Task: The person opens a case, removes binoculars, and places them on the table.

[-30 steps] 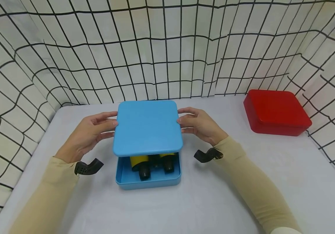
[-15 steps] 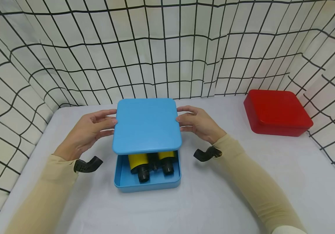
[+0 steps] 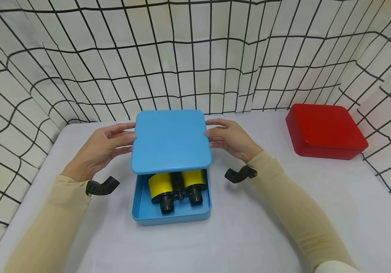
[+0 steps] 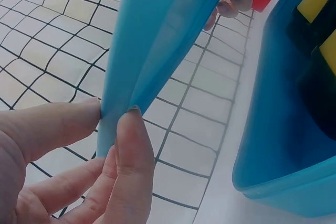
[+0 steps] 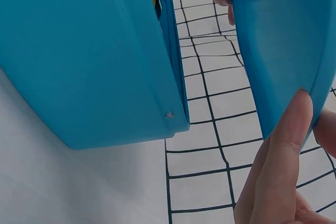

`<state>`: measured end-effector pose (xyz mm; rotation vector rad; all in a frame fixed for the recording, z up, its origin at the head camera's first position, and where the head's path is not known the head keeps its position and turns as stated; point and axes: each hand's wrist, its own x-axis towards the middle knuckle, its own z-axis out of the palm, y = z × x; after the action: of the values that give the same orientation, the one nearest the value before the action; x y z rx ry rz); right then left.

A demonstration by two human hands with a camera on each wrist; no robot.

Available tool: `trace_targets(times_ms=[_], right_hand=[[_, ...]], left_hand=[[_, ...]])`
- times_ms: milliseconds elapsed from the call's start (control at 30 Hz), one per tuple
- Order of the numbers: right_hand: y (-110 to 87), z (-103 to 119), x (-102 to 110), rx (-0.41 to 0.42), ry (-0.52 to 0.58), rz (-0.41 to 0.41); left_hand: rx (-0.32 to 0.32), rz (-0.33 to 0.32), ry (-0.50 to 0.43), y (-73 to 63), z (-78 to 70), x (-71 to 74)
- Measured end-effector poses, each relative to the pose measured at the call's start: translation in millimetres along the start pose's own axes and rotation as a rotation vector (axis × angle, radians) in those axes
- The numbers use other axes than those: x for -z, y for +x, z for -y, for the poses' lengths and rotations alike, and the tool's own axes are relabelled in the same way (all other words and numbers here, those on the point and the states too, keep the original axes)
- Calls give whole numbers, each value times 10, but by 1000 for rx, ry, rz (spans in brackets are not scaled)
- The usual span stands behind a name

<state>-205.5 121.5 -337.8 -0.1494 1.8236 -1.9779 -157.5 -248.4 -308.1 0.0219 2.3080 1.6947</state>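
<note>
A blue lid (image 3: 171, 140) hangs above a blue box (image 3: 171, 219) in the head view, covering its far part. My left hand (image 3: 101, 149) pinches the lid's left edge. On the opposite edge, my right hand (image 3: 233, 139) pinches it too. Inside the box lie yellow and black binoculars (image 3: 161, 185), eyepieces toward me, their far ends hidden under the lid. In the left wrist view, thumb and fingers (image 4: 134, 156) grip the lid rim (image 4: 126, 77), apart from the box wall (image 4: 283, 192). The right wrist view shows the lid (image 5: 289, 35) raised clear of the box (image 5: 94, 66).
A red box (image 3: 328, 131) sits at the back right of the white table (image 3: 250, 227). White walls with a black grid (image 3: 195, 57) enclose the back and both sides. Each wrist carries a black camera mount (image 3: 103, 186).
Both hands have shifted the lid up and away from me in the head view. More of the binoculars and the box's inside shows. The red box stays in place.
</note>
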Motion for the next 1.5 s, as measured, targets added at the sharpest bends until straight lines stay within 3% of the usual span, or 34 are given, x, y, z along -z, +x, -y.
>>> trace_targets(times_ms=[667,1033,1500], right_hand=[[164,64,31,2,25,1],[270,65,58,3,50,2],[394,48,81,11,40,-23]], left_hand=[[7,0,31,194,-2,64],[52,-19,66,262,-30,80],[66,-23,13,431,-10,105]])
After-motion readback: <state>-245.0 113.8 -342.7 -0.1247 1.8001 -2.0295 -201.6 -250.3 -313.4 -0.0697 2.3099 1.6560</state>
